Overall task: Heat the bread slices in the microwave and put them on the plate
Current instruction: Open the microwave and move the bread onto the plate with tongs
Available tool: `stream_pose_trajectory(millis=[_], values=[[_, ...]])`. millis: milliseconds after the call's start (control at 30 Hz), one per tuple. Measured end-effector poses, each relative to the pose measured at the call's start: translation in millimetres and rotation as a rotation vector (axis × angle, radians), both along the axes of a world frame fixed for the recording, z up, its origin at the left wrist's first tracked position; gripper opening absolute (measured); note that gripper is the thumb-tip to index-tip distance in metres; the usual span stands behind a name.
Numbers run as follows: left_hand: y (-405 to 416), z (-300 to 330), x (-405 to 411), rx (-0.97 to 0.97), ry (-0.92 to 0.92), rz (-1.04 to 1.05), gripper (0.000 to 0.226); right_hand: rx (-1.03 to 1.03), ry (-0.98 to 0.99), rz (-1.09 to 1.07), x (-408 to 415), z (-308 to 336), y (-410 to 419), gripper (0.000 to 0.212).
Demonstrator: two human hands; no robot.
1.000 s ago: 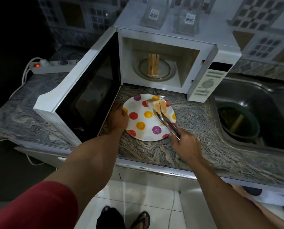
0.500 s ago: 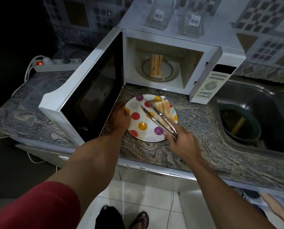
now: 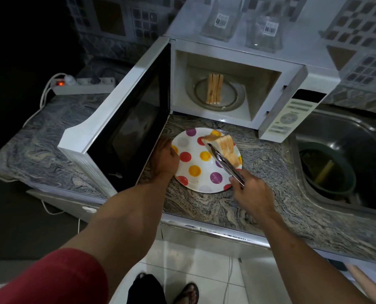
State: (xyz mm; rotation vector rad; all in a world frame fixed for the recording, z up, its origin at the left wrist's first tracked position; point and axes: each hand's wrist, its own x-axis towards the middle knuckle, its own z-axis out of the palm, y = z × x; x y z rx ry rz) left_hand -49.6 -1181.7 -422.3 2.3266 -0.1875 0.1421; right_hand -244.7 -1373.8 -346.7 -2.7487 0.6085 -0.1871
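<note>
right hand (image 3: 251,191): gripping tongs (image 3: 225,164) by the bread (image 3: 224,148)
left hand (image 3: 165,157): fingers curled on plate (image 3: 195,181) edge
microwave (image 3: 233,62): door open

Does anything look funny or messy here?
Nothing is spilled or broken. One odd thing: the bread slices in the microwave stand upright on edge on the turntable. The bread on the plate leans tilted against the tongs.

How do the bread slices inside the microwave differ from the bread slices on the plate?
The slices in the microwave stand upright on edge on the glass turntable; the slices on the plate lean tilted over the polka-dot plate. Nothing touches the microwave slices, while tongs in the right hand meet the plate slices. Both are small stacks of sliced bread.
</note>
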Motion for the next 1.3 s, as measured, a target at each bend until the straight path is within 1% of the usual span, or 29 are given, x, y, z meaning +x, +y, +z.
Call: stream_pose_trajectory(millis=[133, 200, 300, 367, 433, 500, 600, 700, 800, 867, 1067, 1167, 1300], values=[[0.0, -0.2, 0.2, 0.004, 0.002, 0.008, 0.042, 0.078, -0.089, 0.039, 24.4, 11.0, 6.0, 0.042], [-0.2, 0.6, -0.6, 0.001, 0.005, 0.007, 0.042, 0.095, -0.143, 0.019, 44.7, 23.3, 8.8, 0.043], [0.5, 0.7, -0.8, 0.015, 0.011, -0.007, 0.044, 0.135, -0.215, -0.081, 83.6, 46.5, 8.8, 0.037], [0.2, 0.7, 0.1, 0.024, 0.027, 0.001, 0.047, 0.177, -0.235, -0.184, 111.4, 60.8, 5.9, 0.040], [-0.1, -0.2, -0.4, 0.025, 0.017, 0.012, 0.052, 0.209, -0.209, -0.288, 135.5, 70.4, 0.8, 0.044], [-1.0, -2.1, 0.4, 0.027, 0.019, 0.021, 0.048, 0.233, -0.156, -0.374, 155.9, 75.0, -5.1, 0.045], [-2.5, -5.9, 2.7, 0.000, 0.020, 0.039, 0.044, 0.281, -0.115, -0.427, 177.7, 75.8, -11.6, 0.043], [-3.1, -6.1, 3.4, -0.011, 0.003, 0.053, 0.049, 0.325, -0.102, -0.438, 192.4, 73.2, -12.8, 0.047], [-2.7, -2.4, 1.4, -0.019, -0.016, 0.035, 0.048, 0.345, -0.103, -0.431, 201.3, 70.0, -10.9, 0.050], [-2.1, -1.1, 1.1, -0.021, -0.013, 0.033, 0.048, 0.335, -0.092, -0.431, 203.8, 68.5, -8.3, 0.047], [-2.6, -1.1, 0.0, -0.018, 0.006, 0.042, 0.051, 0.308, -0.045, -0.436, 207.4, 60.8, -7.7, 0.053], [-2.2, -0.7, -0.5, -0.018, 0.016, 0.046, 0.052, 0.286, -0.025, -0.428, 211.6, 60.9, -9.5, 0.050], [-2.4, 3.6, -1.9, -0.028, 0.034, 0.043, 0.053, 0.251, -0.030, -0.410, 220.0, 65.4, -10.7, 0.041]])
